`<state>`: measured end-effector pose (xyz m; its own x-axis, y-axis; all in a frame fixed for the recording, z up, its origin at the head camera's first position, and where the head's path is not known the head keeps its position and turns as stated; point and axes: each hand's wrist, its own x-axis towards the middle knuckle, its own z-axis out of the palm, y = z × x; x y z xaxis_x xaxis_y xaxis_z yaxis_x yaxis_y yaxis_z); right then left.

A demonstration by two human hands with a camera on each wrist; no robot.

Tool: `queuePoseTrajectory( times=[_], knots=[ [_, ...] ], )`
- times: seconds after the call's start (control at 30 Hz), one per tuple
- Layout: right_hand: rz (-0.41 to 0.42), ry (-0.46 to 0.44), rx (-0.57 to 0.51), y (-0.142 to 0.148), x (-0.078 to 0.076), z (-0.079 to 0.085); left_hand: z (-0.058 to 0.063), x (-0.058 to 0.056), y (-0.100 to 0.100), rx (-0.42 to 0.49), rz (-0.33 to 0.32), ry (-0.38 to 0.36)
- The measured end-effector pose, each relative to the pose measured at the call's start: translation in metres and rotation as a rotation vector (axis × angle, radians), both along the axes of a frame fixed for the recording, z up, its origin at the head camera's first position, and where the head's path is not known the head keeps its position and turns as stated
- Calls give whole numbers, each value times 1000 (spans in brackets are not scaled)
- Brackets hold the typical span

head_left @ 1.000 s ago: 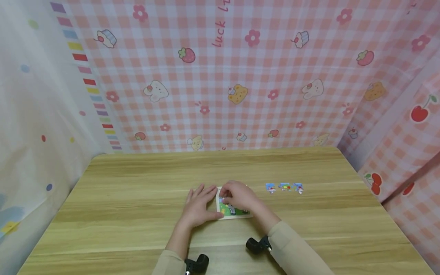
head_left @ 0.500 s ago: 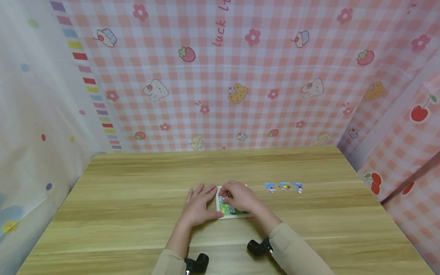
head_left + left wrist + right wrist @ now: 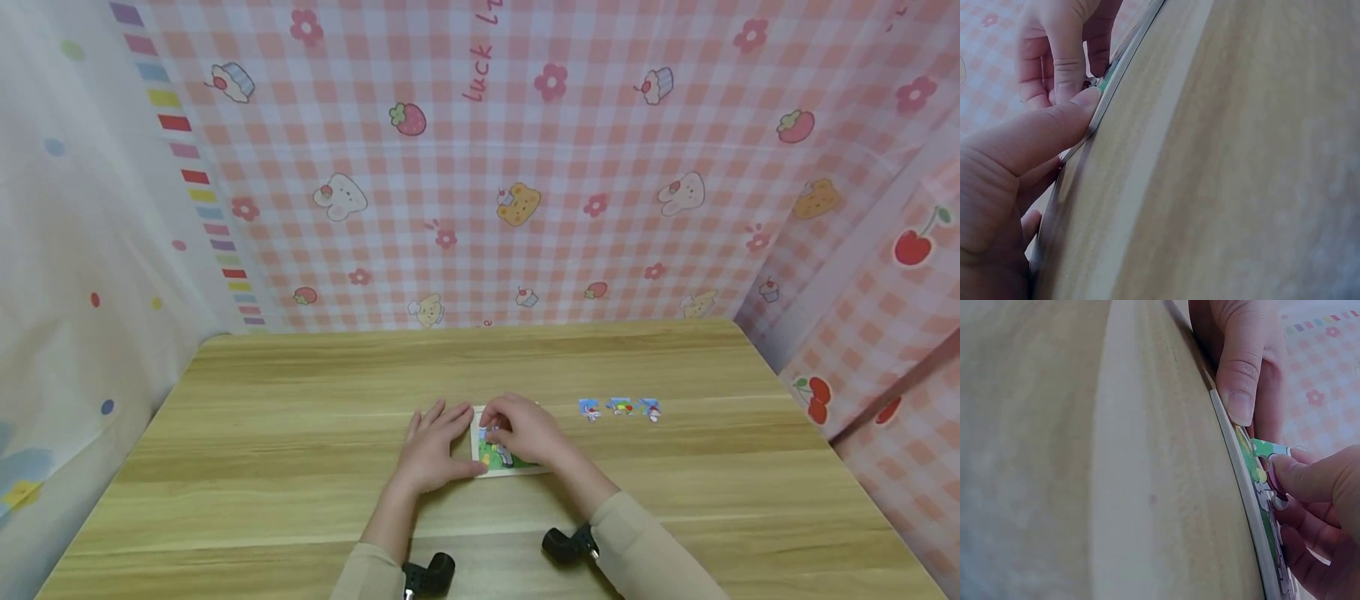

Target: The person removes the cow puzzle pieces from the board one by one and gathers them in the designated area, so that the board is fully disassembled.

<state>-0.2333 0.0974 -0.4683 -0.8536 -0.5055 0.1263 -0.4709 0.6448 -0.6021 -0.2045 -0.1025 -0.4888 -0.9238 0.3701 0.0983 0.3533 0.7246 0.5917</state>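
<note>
A small jigsaw puzzle board [image 3: 519,473] with a pale border and a green farm-like picture lies flat near the table's middle. My left hand [image 3: 431,452] lies along its left side, fingers spread, the thumb pressing the lower left corner. Over the board's upper part, my right hand [image 3: 521,427] pinches a puzzle piece [image 3: 1268,449] between thumb and fingers. In the right wrist view that piece, green and pink, stands tilted up from the board. The right hand hides much of the picture from the head view. In the left wrist view both hands meet at the board's edge.
Three loose puzzle pieces, a left one [image 3: 589,409], a middle one [image 3: 622,407] and a right one [image 3: 651,410], lie in a row right of the board. A wooden table [image 3: 300,467] bears everything. A pink checked curtain [image 3: 480,167] hangs behind it.
Almost nothing moves. The right forearm shifts slightly to the right, while its fingers stay over the same upper left part of the board. The left hand keeps still.
</note>
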Motion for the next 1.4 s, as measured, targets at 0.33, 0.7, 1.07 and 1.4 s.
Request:
queuePoseTrajectory(
  times=[0.33, 0.7, 1.07, 1.4],
  knots=[
    [-24, -72, -171, 5, 0, -6, 0, 1, 0, -3, -3, 1],
    [-125, -202, -322, 17, 0, -1, -2, -1, 2, -20, 10, -14],
    [-150, -178, -413, 54, 2, 2, -1, -1, 2, -14, 17, -16],
    [-215, -165, -394, 90, 8, -3, 1, 1, 2, -1, 13, -14]
  ],
)
